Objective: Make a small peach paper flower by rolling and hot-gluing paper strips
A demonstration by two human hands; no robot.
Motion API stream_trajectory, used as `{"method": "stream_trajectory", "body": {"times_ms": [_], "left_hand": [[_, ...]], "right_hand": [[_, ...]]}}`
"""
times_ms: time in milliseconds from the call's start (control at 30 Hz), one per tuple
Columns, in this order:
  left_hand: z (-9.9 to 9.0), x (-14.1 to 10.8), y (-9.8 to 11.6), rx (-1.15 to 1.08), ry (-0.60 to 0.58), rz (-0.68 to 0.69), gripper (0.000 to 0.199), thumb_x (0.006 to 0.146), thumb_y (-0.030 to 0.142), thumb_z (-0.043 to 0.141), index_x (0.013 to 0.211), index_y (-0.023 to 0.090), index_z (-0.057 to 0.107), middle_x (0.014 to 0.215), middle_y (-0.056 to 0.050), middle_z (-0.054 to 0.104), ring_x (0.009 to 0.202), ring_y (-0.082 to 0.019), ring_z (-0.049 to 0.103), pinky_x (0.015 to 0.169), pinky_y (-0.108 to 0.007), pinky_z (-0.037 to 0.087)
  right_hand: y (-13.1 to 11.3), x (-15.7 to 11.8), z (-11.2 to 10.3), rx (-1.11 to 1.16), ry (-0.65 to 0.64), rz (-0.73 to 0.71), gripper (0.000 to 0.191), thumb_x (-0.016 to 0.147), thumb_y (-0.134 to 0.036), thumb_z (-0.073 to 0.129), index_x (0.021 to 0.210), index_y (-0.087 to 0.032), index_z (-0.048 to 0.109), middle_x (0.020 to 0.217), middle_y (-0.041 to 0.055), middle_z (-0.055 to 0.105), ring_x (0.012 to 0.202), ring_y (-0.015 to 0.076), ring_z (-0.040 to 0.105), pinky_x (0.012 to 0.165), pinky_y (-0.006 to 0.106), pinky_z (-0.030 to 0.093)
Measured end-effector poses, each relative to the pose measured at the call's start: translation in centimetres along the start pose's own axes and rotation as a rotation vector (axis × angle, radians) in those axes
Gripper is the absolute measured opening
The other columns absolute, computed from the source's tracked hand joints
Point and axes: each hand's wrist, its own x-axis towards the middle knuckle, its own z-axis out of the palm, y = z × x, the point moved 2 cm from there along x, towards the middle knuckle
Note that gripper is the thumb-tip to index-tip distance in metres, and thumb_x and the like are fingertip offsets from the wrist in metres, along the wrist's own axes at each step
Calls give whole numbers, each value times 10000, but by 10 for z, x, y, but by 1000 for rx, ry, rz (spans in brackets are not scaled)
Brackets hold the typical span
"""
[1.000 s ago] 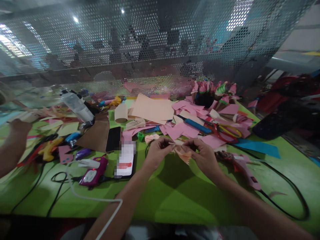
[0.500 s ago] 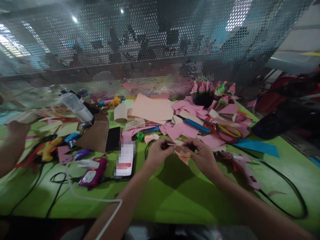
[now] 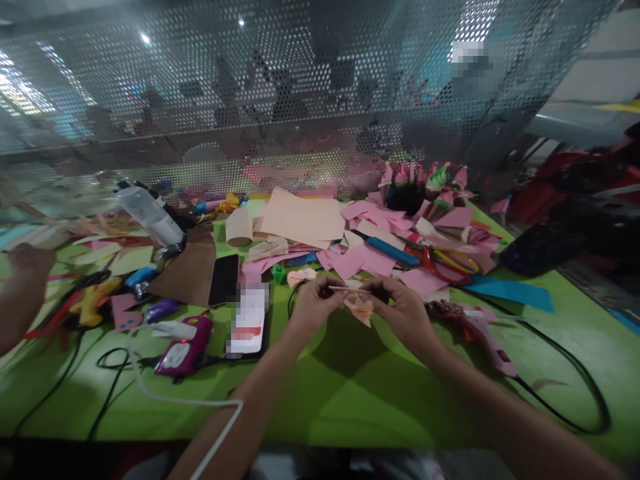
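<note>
Above the green table (image 3: pixel 360 400), my left hand (image 3: pixel 316 305) pinches a thin pale stick (image 3: pixel 345 289) that lies level between both hands. My right hand (image 3: pixel 400 308) is closed at the stick's other end, its thumb against a thin, ruffled peach piece (image 3: pixel 361 311), foam or paper, that hangs just below the stick. Whether the piece is fixed to the stick I cannot tell. Fingers hide part of both. A similar small peach ruffled piece (image 3: pixel 301 277) lies beyond my left hand. A pink glue gun (image 3: pixel 493 343) lies right of my right hand.
Pink scraps (image 3: pixel 360 260), peach sheets (image 3: pixel 303 217), scissors (image 3: pixel 450 263) and a blue cutter (image 3: pixel 393 251) crowd the back. Phones (image 3: pixel 249 320), a magenta power block (image 3: pixel 184 347) and cables lie left. Another person's hand (image 3: pixel 27 270) is at far left. A perforated metal screen (image 3: pixel 300 87) stands behind.
The peach piece has turned slightly and shifted a little left under the stick, and more of the stick shows. Both hands stay in nearly the same place; the view has shifted slightly.
</note>
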Motion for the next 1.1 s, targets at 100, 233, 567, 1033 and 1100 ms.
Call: {"method": "stream_trajectory", "body": {"times_ms": [100,233,567,1033,1100], "left_hand": [[0,0,0,-10,-7,-6,194,691,273,776,812,148,690,772,-33,686,698,-123,606,675,-250,493],[1,-1,2,2,-10,-11,180,684,260,782,796,151,694,764,-29,687,701,-124,611,680,-252,499],[0,0,2,-7,-7,-35,182,684,245,772,807,144,684,776,-29,684,701,-122,612,685,-256,498],[-1,-1,2,-26,1,-24,158,707,251,761,812,156,691,794,-33,686,725,-121,611,676,-235,496],[-1,-1,2,-28,-7,-15,154,703,244,763,807,155,692,795,-35,686,737,-126,616,697,-247,507]], "right_hand": [[1,1,-1,-39,6,-12,159,814,-358,655,779,-206,688,750,29,698,687,183,612,631,293,474],[-1,1,-1,-33,6,-10,160,821,-354,641,759,-211,678,738,28,695,704,191,613,645,303,477],[2,1,-2,-38,-9,1,159,824,-352,654,769,-207,688,749,29,697,700,189,613,642,303,468],[1,2,-3,-62,21,-25,131,793,-336,650,776,-214,694,754,31,704,716,203,618,669,319,472],[2,2,-2,-28,1,-14,132,787,-338,652,799,-216,699,781,35,714,732,207,626,679,324,483]]}}
